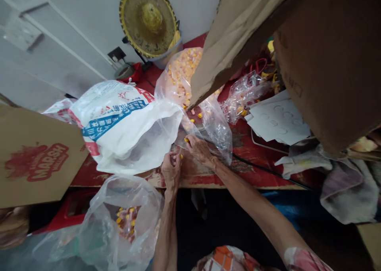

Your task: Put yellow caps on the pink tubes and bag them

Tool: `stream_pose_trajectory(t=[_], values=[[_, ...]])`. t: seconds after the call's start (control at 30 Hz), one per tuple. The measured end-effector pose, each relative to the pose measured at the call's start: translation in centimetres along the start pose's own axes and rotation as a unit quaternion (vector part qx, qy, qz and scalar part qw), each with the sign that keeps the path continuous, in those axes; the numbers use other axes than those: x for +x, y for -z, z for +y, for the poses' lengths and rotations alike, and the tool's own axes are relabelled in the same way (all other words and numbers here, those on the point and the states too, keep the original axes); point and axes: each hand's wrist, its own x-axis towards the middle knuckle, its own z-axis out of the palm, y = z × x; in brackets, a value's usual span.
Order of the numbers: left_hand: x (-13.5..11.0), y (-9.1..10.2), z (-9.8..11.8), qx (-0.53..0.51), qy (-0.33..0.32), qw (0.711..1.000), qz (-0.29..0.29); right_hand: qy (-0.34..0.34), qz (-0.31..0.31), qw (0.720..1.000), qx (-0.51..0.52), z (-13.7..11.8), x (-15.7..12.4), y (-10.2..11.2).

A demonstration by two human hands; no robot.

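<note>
My left hand [171,168] is curled near the table's front edge, pinching a small yellow piece [181,156] between its fingertips. My right hand [199,148] lies just beyond it, fingers closed on another small yellow piece [186,140] at the mouth of a clear plastic bag [190,84] full of yellow and orange pieces. A few loose pieces [195,114] lie inside the bag's opening. A white printed sack [125,124] sits to the left of both hands.
The red table [253,144] also carries white paper sheets [278,120], another crinkled clear bag [244,94] and a black cable [268,170]. Cardboard boxes stand at the left [35,160] and upper right [327,56]. A clear bag holding yellow pieces [122,219] hangs below the table edge.
</note>
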Motion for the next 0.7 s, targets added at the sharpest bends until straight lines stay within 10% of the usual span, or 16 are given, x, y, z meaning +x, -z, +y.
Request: stream_pose_trajectory(t=[0.47, 0.7], values=[[-1.4, -0.1, 0.0, -0.105, 0.095, 0.988, 0.067, -0.026, -0.038, 0.999, 0.011, -0.1, 0.1, 0.3], [-1.3, 0.5, -0.2, -0.136, 0.103, 0.985, 0.011, -0.006, -0.019, 1.0, 0.01, 0.1, 0.0, 0.3]])
